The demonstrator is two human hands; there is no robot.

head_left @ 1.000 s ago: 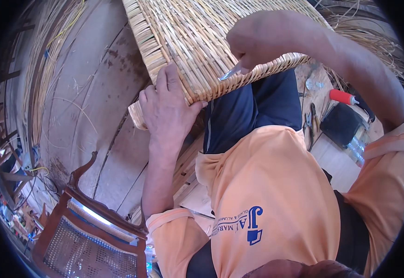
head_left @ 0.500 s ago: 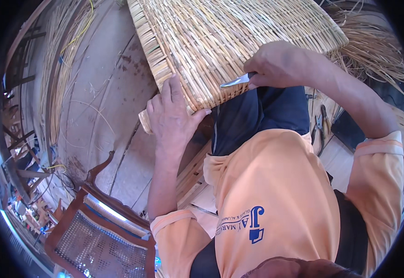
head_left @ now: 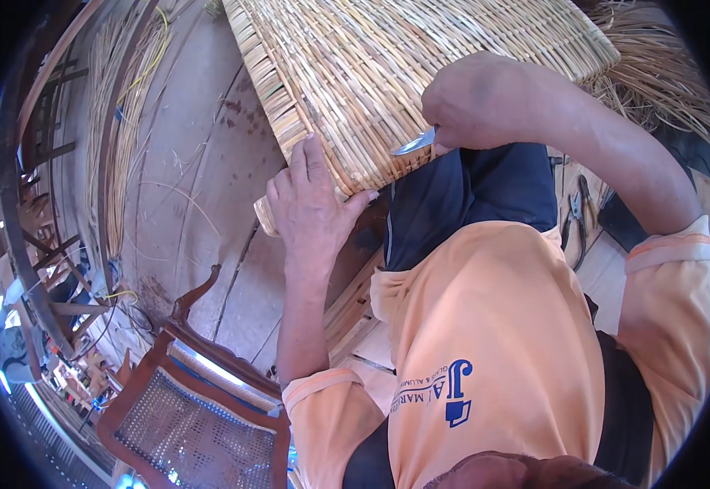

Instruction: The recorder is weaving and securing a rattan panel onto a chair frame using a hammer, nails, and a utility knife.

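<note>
A large panel of woven rattan point(head_left: 371, 90) stretches from the upper middle of the view, its near corner close to my lap. My left hand point(head_left: 310, 196) grips that corner, fingers lying along the left edge and thumb on the near edge. In my right hand point(head_left: 477, 102) is a knife point(head_left: 414, 143); its handle is hidden by the fist. The shiny blade points left and lies at the near edge of the weave, a short way right of my left thumb. Whether the blade touches the strands I cannot tell.
Pliers point(head_left: 580, 213) lie on the floor right of my lap. Loose strands point(head_left: 656, 73) spread beyond the panel at upper right, and long bundled strands point(head_left: 131, 130) lie at left. A wooden frame with cane mesh point(head_left: 200, 432) stands at lower left.
My right hand has rolled over and risen slightly, so the knife handle no longer shows. Its blade stays near the same edge. My left hand keeps its hold, while the whole view has shifted a little.
</note>
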